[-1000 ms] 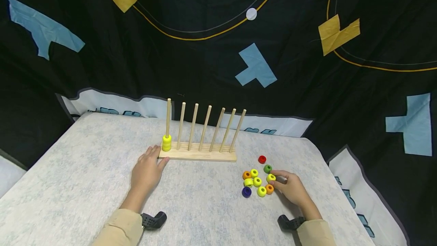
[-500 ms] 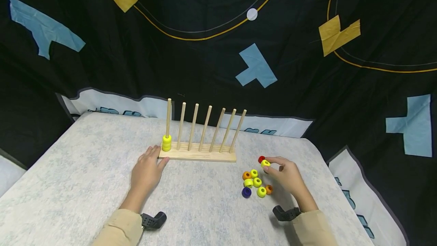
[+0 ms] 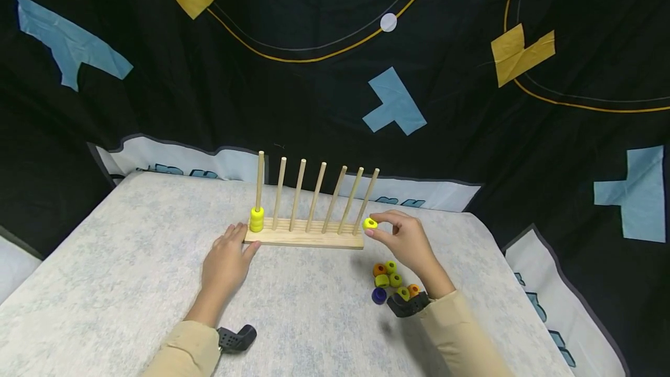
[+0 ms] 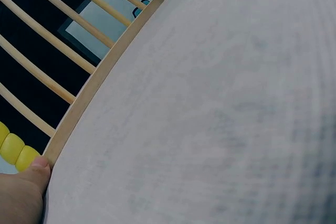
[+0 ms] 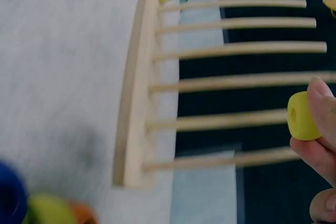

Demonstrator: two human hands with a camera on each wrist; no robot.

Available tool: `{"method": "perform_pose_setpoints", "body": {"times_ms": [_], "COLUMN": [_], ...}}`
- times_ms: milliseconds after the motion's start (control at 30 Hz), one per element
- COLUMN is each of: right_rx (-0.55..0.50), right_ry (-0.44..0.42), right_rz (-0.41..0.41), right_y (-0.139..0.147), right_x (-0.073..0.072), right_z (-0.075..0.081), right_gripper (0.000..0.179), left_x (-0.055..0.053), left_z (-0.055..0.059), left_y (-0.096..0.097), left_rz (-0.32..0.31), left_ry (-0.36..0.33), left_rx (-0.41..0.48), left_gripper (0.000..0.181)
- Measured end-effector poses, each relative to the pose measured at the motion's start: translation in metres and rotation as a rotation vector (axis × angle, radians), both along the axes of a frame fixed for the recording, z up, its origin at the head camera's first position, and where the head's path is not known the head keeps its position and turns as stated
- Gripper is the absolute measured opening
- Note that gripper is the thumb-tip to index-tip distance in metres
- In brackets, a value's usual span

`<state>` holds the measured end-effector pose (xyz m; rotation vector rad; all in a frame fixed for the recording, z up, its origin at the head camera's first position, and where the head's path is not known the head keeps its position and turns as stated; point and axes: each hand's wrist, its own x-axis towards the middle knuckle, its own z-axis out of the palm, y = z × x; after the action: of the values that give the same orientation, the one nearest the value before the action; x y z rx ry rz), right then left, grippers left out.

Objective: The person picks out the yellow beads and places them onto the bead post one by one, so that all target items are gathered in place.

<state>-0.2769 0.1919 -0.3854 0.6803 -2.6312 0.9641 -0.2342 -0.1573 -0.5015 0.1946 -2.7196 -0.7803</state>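
A wooden peg rack (image 3: 309,239) with several upright pegs stands on the table, three yellow beads (image 3: 256,220) stacked on its leftmost peg. My left hand (image 3: 226,258) holds the left end of the base, its thumb (image 4: 39,163) along the front edge. Between thumb and fingertips my right hand (image 3: 405,243) pinches a yellow bead (image 5: 302,116), raised beside the rightmost peg (image 3: 366,201). The bead's hole shows on its side in the right wrist view. That rightmost peg carries no bead.
Loose yellow, orange and purple beads lie in a cluster; a purple bead (image 3: 379,295) and an orange bead (image 3: 379,270) show at its left. The right wrist's black camera mount (image 3: 408,305) overlaps the cluster. A dark cloth (image 3: 314,103) hangs behind the table (image 3: 293,307).
My right hand has carried the yellow bead from the cluster up and leftward to the right end of the rack. The red and green beads are now hidden behind it. My left hand stays put.
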Motion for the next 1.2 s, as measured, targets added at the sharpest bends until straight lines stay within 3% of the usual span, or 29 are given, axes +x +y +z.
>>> {"method": "perform_pose_setpoints", "body": {"times_ms": [700, 933, 1200], "right_rx": [-0.062, -0.084, -0.106], "right_ry": [0.149, 0.116, 0.058], "right_rz": [0.136, 0.158, 0.174], "right_y": [-0.089, -0.113, -0.138], "right_x": [-0.015, -0.019, -0.027], "right_z": [0.061, 0.079, 0.09], "right_gripper": [0.036, 0.036, 0.036], "left_x": [0.002, 0.002, 0.0], "left_z": [0.001, 0.001, 0.0], "left_y": [-0.001, -0.002, 0.0], "left_rz": [-0.008, -0.015, -0.002], "left_ry": [0.016, 0.023, 0.001], "left_rx": [0.018, 0.026, 0.014], "left_gripper": [0.063, 0.062, 0.063]}}
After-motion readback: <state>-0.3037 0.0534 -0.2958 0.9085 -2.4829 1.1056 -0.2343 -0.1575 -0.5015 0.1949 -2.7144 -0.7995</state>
